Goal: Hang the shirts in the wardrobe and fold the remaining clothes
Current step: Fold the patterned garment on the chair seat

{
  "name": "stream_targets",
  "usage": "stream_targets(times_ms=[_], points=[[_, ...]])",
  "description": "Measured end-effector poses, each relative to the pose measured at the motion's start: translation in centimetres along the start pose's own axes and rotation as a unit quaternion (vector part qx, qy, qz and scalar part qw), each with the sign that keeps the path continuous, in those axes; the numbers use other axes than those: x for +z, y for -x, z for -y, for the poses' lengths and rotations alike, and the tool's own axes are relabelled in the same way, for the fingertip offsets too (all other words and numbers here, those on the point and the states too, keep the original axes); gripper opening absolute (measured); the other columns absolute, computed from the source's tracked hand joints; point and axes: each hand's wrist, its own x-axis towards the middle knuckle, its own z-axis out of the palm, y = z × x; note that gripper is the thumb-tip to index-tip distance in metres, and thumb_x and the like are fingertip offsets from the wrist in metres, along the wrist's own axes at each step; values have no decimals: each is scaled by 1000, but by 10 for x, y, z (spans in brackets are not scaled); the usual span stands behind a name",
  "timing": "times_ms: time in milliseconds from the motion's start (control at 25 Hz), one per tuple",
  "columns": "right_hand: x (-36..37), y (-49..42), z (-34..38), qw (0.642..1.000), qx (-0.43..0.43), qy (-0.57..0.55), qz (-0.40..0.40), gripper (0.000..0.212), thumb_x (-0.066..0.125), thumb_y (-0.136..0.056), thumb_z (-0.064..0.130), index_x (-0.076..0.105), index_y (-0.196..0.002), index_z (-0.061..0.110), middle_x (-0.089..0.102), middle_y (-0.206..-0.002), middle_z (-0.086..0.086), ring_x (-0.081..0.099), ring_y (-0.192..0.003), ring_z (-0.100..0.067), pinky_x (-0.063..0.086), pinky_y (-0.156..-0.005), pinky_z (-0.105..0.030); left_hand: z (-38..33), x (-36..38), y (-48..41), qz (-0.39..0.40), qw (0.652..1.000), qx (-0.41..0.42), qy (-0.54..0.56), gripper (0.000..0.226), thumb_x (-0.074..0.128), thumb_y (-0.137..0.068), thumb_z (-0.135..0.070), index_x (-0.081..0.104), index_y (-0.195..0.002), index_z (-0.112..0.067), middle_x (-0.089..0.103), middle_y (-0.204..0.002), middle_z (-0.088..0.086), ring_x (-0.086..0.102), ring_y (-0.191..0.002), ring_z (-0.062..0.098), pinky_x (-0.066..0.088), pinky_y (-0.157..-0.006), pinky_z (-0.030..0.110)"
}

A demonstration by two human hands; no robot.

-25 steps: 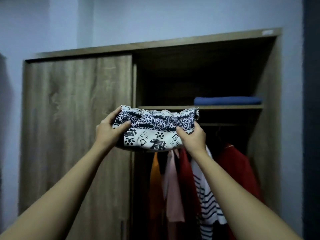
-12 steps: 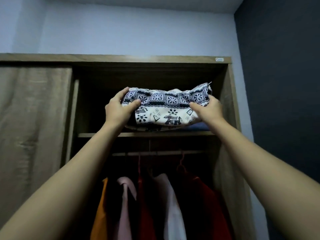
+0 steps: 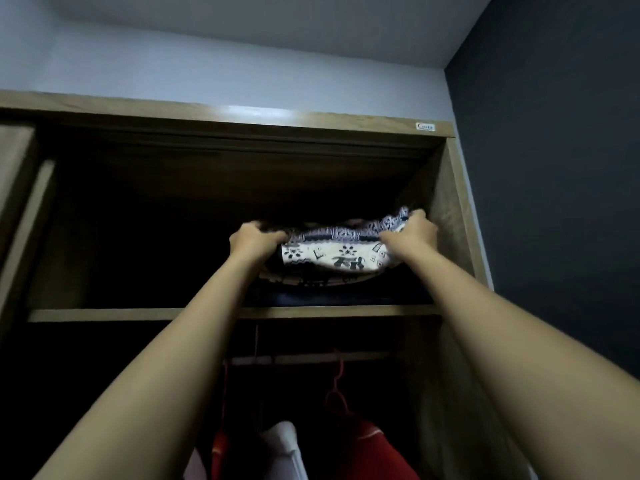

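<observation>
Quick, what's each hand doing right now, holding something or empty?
Left hand: closed, fingers curled round the left end of the patterned folded cloth.
Right hand: closed, gripping the same cloth's right end.

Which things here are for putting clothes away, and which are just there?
For the job: left hand and right hand gripping the patterned cloth; shelf; blue folded garment beneath it; hung red shirt and white shirt.
Just there: sticker on the wardrobe top; dark wall.

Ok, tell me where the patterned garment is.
Head view: the patterned garment is at the upper shelf, right side, held by left hand and right hand, over a blue garment.
</observation>
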Motion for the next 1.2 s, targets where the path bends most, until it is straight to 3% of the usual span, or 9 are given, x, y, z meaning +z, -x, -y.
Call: stream_targets(times_ms=[120, 240, 320, 440, 560, 760, 1000, 1120, 1200], points=[[20, 5, -21, 977, -35, 209, 0, 47, 58, -87, 17, 38, -128, 7, 41, -134, -18, 40, -125, -36, 42, -94, -43, 15, 15, -1, 0, 992, -38, -119, 44, 54, -85, -41, 64, -116, -11, 61, -122, 17, 55, -113, 36, 44, -90, 33], [24, 5, -23, 897, -247, 360, -71, 32, 50, -90, 26, 54, -120, 17, 50, -127, -10, 44, -118, -32, 34, -100, -45, 16, 8, 9, -57, 972, 129, -188, 41, 43, -89, -44, 69, -103, -16, 64, -115, 14, 57, -107, 35, 45, -86, 36], [20, 8, -19, 907, -294, 302, 23, 37, 40, -93, 44, 58, -118, 24, 56, -124, -6, 50, -116, -31, 39, -93, -42, 18, 1, 20, 7, 944, 277, -178, 47, 38, -87, -56, 68, -110, -27, 64, -121, 1, 58, -112, 25, 47, -92, 38], [17, 6, -26, 921, -215, 274, 173, 60, 15, -92, 62, 57, -120, 28, 56, -130, -8, 49, -122, -32, 39, -93, -42, 24, 0, 29, 96, 887, 354, -282, 50, 34, -87, -66, 54, -126, -42, 54, -136, -10, 50, -124, 16, 44, -98, 41], [21, -7, -44, 919, -168, 307, 183, 60, 10, -94, 56, 47, -132, 27, 48, -140, -12, 45, -128, -33, 35, -101, -43, 30, 16, 14, 121, 890, 341, -277, 52, 32, -88, -67, 54, -125, -38, 60, -127, -6, 56, -115, 20, 47, -92, 41], [28, -20, -48, 910, -162, 319, 209, 49, 17, -96, 38, 49, -129, 20, 47, -139, -16, 47, -124, -34, 36, -101, -39, 34, 32, -1, 157, 908, 248, -300, 52, 34, -90, -64, 54, -127, -33, 62, -125, 4, 55, -115, 27, 45, -96, 42], [27, -13, -51, 907, -184, 342, 163, 45, 20, -97, 32, 53, -123, 16, 54, -131, -17, 51, -118, -35, 38, -96, -41, 35, 22, 24, 112, 920, 278, -253, 54, 21, -95, -58, 55, -125, -29, 59, -127, 4, 52, -118, 24, 41, -98, 41], [38, 9, -41, 908, -309, 280, 22, 41, 28, -97, 30, 57, -118, 10, 59, -123, -15, 53, -115, -33, 34, -101, -42, 37, 5, 39, 2, 941, 303, -149, 53, 23, -97, -45, 55, -130, -17, 55, -135, 8, 45, -131, 21, 32, -107, 33], [53, 41, -25, 909, -382, 166, -26, 45, 31, -93, 33, 61, -113, 8, 63, -116, -12, 56, -110, -30, 37, -100, -41, 44, -17, 48, -37, 928, 322, -183, 58, 21, -93, -43, 50, -135, -15, 50, -140, 6, 38, -136, 17, 28, -110, 31]])
